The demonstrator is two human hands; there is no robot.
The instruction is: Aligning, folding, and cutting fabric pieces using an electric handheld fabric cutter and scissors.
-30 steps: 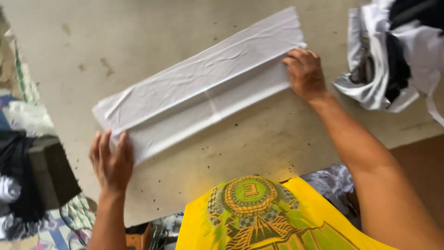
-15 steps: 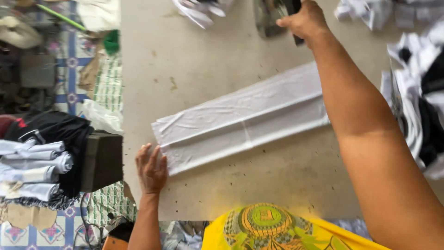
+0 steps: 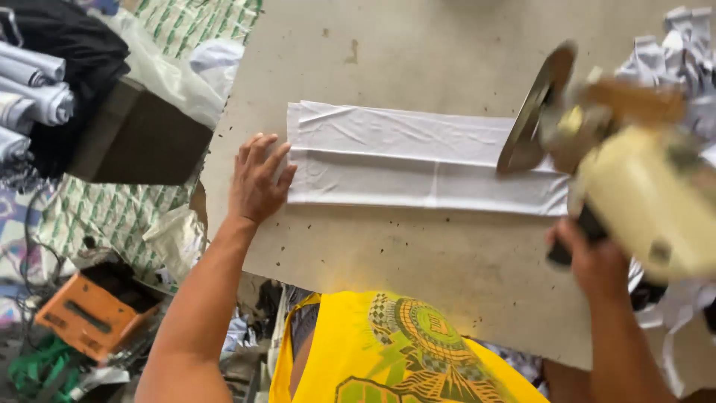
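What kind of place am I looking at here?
Probably a small garment or fabric-cutting workshop. A long folded white cloth lies on a worn work table, the right hand holds a round-bladed cutting machine, and rolled fabric is piled beside the table.

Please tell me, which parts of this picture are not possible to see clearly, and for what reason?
- Head view: the cutting machine in the right hand is motion-blurred, so its details are lost.
- The right end of the folded white cloth is hidden behind the machine's round blade.
- The white scraps are cut off by the right edge.
- The left hand covers the cloth's left edge.
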